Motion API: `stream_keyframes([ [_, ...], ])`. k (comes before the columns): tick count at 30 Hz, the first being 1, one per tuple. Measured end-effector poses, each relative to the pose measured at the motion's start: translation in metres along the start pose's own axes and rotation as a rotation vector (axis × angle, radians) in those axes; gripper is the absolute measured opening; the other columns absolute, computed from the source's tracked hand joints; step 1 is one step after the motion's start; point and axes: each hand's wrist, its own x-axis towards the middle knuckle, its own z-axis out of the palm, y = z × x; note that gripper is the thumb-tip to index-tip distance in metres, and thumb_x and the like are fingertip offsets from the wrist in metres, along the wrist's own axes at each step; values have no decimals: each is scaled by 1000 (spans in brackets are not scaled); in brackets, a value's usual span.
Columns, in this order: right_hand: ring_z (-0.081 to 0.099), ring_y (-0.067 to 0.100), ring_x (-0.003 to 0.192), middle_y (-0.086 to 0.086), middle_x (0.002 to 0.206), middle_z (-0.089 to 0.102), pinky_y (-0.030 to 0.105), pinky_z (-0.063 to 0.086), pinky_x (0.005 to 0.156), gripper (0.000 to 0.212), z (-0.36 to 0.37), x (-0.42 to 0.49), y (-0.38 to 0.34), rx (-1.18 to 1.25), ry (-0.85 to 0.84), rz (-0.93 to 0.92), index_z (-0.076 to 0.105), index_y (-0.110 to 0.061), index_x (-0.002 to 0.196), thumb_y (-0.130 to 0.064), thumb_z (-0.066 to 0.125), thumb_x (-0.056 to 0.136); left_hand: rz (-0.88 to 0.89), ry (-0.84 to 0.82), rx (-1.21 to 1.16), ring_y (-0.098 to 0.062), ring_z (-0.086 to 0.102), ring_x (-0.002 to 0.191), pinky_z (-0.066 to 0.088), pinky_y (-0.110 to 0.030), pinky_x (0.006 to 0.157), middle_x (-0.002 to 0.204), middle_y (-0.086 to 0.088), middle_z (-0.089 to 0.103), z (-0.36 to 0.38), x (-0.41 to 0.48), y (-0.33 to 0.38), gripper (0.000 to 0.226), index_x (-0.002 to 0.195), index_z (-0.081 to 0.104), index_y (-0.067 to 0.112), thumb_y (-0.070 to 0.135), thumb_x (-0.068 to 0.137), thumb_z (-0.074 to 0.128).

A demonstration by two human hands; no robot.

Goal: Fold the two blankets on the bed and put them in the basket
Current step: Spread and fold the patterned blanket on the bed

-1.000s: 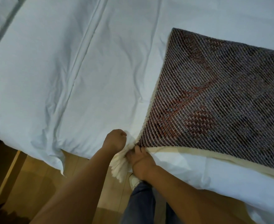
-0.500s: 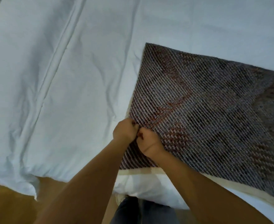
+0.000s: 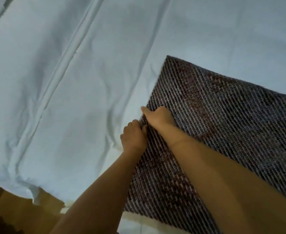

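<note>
A dark woven blanket [image 3: 223, 119] with reddish patches and a cream border lies folded flat on the right half of the white bed [image 3: 71, 81]. My left hand [image 3: 133, 135] grips the blanket's left edge with curled fingers. Just beyond it, my right hand [image 3: 157, 115] grips the same edge, its fingers tucked under the fabric. Both forearms stretch over the blanket's near part. Only this one blanket shows, and no basket is in view.
The white bed cover spreads wrinkled across the left and top, with a long seam [image 3: 68, 53] running diagonally. Its near edge hangs over a wooden floor [image 3: 20, 215] at the bottom left.
Both hands have carried the blanket's near edge away from the bed's edge, further onto the bed. They were side by side; now the right hand is just beyond the left.
</note>
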Motion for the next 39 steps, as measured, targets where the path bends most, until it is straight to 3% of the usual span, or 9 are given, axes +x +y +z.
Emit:
stream_keyframes([
  [4, 63, 31, 88, 12, 101, 67, 30, 39, 60, 49, -1, 26, -15, -201, 76, -43, 61, -6, 95, -53, 52, 85, 34, 34, -87, -13, 47, 57, 29, -30, 48, 67, 6, 49, 5, 1, -5, 25, 84, 32, 20, 41, 98, 28],
  [10, 63, 32, 91, 16, 106, 65, 32, 46, 67, 25, -9, 48, -30, -62, -15, -28, 57, -3, 104, -20, 42, 92, -37, 115, -69, -8, 42, 51, 22, -27, 45, 61, 9, 46, 5, 12, -20, 26, 83, 30, 23, 45, 97, 28],
  [13, 51, 28, 81, 9, 83, 56, 29, 34, 60, 22, -6, 45, -29, -35, -13, -149, 48, -8, 75, -18, 39, 94, -140, 143, -78, -18, 52, 65, 39, -33, 57, 78, 2, 57, 6, 14, -27, 27, 87, 36, 20, 46, 95, 34],
  [17, 54, 28, 98, 20, 118, 57, 34, 42, 80, 37, 0, 31, -17, 54, -173, -169, 47, 2, 119, -27, 42, 96, -159, 91, -2, -30, 54, 98, 46, -44, 82, 110, -11, 53, 11, 5, -22, 36, 111, 45, 10, 41, 94, 42],
  [21, 52, 15, 78, 8, 108, 57, 28, 40, 66, 35, -10, 10, 3, 192, -205, -196, 46, -9, 123, -28, 46, 94, -97, 41, 95, -33, 45, 115, 40, -45, 90, 127, -16, 44, 5, -3, -14, 45, 129, 36, 9, 36, 94, 43],
  [26, 49, 12, 65, -4, 77, 51, 24, 41, 56, 13, -41, -27, 73, 295, 20, -98, 53, -12, 104, -20, 47, 95, 102, 15, 143, -34, 28, 132, 27, -48, 107, 146, -17, 28, -1, -22, 6, 66, 143, 20, 9, 31, 88, 48],
  [29, 47, 17, 69, -2, 75, 47, 28, 40, 64, 16, -64, -61, 125, 292, 142, 37, 53, -6, 104, -17, 47, 95, 297, -52, 225, -33, 22, 138, 21, -47, 114, 150, -18, 22, 2, -45, 26, 67, 145, 16, 8, 34, 91, 45],
  [34, 49, 15, 65, 4, 80, 55, 34, 41, 64, 23, -103, -129, 220, 331, 323, 235, 54, -4, 111, -19, 46, 96, 512, -211, 316, -32, 27, 135, 27, -45, 111, 145, -16, 29, 27, -94, 77, 61, 142, 21, 5, 36, 94, 42],
  [39, 55, 34, 85, 21, 106, 58, 51, 47, 80, 20, -144, -180, 292, 362, 460, 349, 53, -7, 108, -20, 43, 98, 729, -376, 396, -30, 34, 131, 31, -40, 107, 144, -14, 32, 65, -151, 124, 55, 142, 25, 8, 36, 97, 38],
])
